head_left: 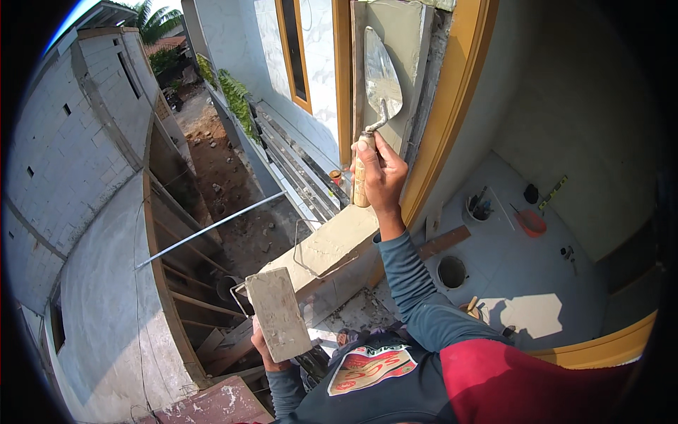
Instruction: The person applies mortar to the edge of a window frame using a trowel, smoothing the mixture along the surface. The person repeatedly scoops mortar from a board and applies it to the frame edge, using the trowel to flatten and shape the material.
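Observation:
My right hand [381, 173] grips the wooden handle of a steel trowel [383, 71], whose blade lies against or just over a fresh grey-green plaster strip [402, 39] beside an orange-painted frame [459, 71]. My left hand [265, 343], low in view, holds a rectangular mortar-smeared board [277, 314] from beneath; its fingers are mostly hidden by it. Between the two, a plastered ledge [332, 240] runs diagonally, with bent metal wire pieces on it.
Left are a block building [106, 99], a dirt passage [219, 169] and a pale pole [212, 228]. Dark planks [289, 155] lie along the white wall. The tiled room at right holds buckets [450, 272], a red basin [530, 225], a yellow level [552, 192] and a wooden board [445, 242].

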A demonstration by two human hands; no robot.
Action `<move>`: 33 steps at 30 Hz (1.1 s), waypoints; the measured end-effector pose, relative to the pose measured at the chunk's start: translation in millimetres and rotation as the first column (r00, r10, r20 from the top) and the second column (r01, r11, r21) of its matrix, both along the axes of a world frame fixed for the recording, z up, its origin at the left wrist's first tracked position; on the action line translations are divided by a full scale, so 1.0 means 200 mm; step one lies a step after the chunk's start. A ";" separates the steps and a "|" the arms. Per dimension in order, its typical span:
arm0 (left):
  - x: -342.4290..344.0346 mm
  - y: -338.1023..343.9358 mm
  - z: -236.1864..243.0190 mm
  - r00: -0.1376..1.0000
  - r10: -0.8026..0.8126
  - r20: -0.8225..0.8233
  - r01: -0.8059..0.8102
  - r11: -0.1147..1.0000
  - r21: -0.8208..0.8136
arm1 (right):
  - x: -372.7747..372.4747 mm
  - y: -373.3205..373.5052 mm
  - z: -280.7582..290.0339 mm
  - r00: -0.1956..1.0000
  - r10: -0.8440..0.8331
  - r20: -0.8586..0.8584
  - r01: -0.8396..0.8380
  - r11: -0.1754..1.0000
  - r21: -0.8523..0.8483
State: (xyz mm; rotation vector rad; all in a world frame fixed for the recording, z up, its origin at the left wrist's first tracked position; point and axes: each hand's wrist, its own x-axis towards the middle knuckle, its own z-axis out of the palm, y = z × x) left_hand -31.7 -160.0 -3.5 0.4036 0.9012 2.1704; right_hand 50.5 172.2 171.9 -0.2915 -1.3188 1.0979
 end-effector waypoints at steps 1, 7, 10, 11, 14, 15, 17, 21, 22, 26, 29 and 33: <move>0.01 0.01 0.04 0.999 -0.027 0.018 0.027 1.000 0.016 | -0.01 0.02 0.00 1.000 -0.002 -0.001 0.002 1.000 0.001; 0.03 0.02 0.07 1.000 -0.011 -0.003 0.011 1.000 -0.009 | 0.05 0.03 0.01 0.997 0.074 -0.038 -0.077 0.994 -0.073; 0.01 -0.01 0.01 0.999 0.033 -0.012 -0.033 0.999 -0.040 | 0.15 -0.03 0.00 0.995 -0.033 -0.093 0.029 0.998 -0.047; 0.01 -0.02 0.00 0.998 0.059 -0.023 -0.060 0.997 -0.049 | 0.19 -0.08 0.00 0.991 -0.075 -0.112 0.071 0.997 -0.034; 0.02 -0.02 -0.03 0.993 0.113 0.044 -0.108 0.990 -0.091 | 0.28 -0.15 0.03 0.984 -0.084 -0.154 0.088 0.996 0.018; 0.02 -0.02 -0.04 0.992 0.114 0.055 -0.109 0.990 -0.087 | 0.29 -0.16 0.04 0.990 -0.092 -0.105 0.097 0.994 0.045; 0.02 -0.01 -0.06 0.996 0.015 0.091 -0.015 1.000 -0.003 | 0.24 -0.12 0.08 0.997 -0.046 -0.053 0.048 0.998 0.028; 0.00 0.00 -0.18 0.981 0.105 -0.162 -0.129 0.980 -0.151 | 0.14 -0.04 0.13 0.999 -0.006 0.044 0.005 1.000 0.030; -0.01 0.00 -0.20 0.962 0.135 -0.236 -0.182 0.964 -0.193 | 0.12 -0.03 0.12 0.999 0.010 0.045 -0.010 1.000 0.004; 0.02 0.05 -0.07 0.999 0.036 0.010 -0.035 0.996 -0.083 | 0.08 -0.02 0.08 0.997 0.004 0.077 -0.002 0.999 -0.033; 0.03 0.05 -0.09 1.000 0.014 0.009 -0.013 0.995 -0.098 | 0.10 -0.02 0.09 0.998 -0.040 0.054 0.043 0.998 -0.050; 0.06 0.01 -0.03 0.991 0.011 0.135 -0.012 1.000 0.006 | 0.19 -0.20 0.16 0.961 -0.234 -0.146 0.235 0.972 -0.012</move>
